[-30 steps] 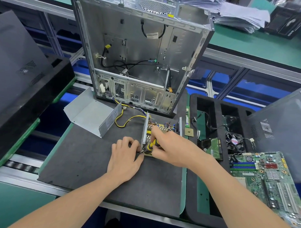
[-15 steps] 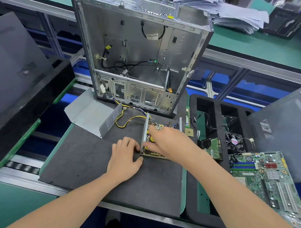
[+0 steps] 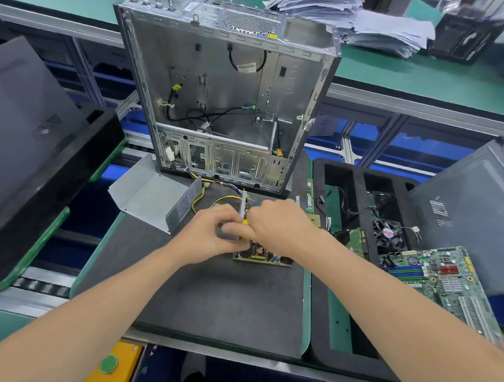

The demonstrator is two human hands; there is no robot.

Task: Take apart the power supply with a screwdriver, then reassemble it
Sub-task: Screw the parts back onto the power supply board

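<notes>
The opened power supply [image 3: 260, 253] lies on the dark mat [image 3: 212, 298], its circuit board exposed and one upright metal wall [image 3: 242, 202] on its left side. Yellow and black wires [image 3: 199, 202] run from it toward the PC case. Its removed grey metal cover [image 3: 156, 199] lies to the left. My right hand [image 3: 281, 223] is over the board, closed on a yellow-handled screwdriver [image 3: 245, 222], of which only a bit of handle shows. My left hand [image 3: 209, 232] grips the supply at its left wall, its thumb touching my right hand. The screwdriver tip is hidden.
An empty open PC case [image 3: 225, 104] stands upright behind the mat. To the right are a black foam tray [image 3: 319, 279] with a fan [image 3: 386, 232], a motherboard [image 3: 442, 280] and a grey side panel [image 3: 472, 227]. Another black tray [image 3: 45, 183] sits left. A yellow button box [image 3: 109, 363] is below.
My left hand has moved right, from resting on the mat beside the supply to gripping its wall against my right hand. My right hand stays over the board with the screwdriver.
</notes>
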